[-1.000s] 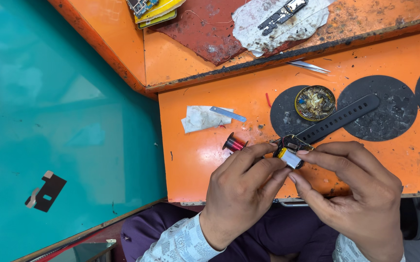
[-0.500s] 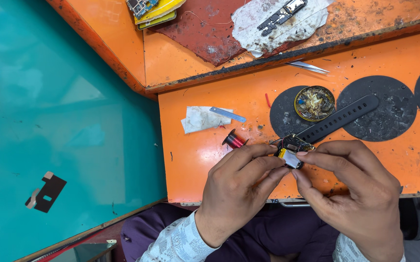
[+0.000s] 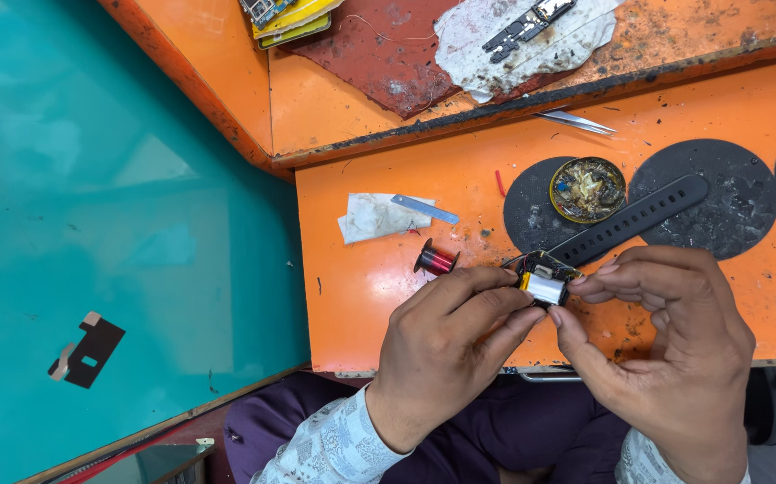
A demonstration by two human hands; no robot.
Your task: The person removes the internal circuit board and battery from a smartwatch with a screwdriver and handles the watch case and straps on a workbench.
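The scuffed orange surface (image 3: pixel 388 296) carries a small spool of red wire (image 3: pixel 434 260), a crumpled white paper (image 3: pixel 372 216) with a thin metal strip (image 3: pixel 425 209) on it, tweezers (image 3: pixel 576 121), and dark round mats (image 3: pixel 719 202) bearing a brass-coloured dish (image 3: pixel 587 189).

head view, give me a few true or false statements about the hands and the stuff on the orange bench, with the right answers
1. Both hands, the left hand and the right hand, hold the opened watch body. True.
2. The black strap lies fully detached beside the teal floor. False: it runs from the watch body across the dark round pads on the orange bench.
3. A small red wire spool sits on the bench, left of the watch body. True.
4. The tweezers are pinched in the right hand. False: they lie untouched near the bench's far edge.
5. The round tin is shut with a lid. False: it is open, its contents showing.
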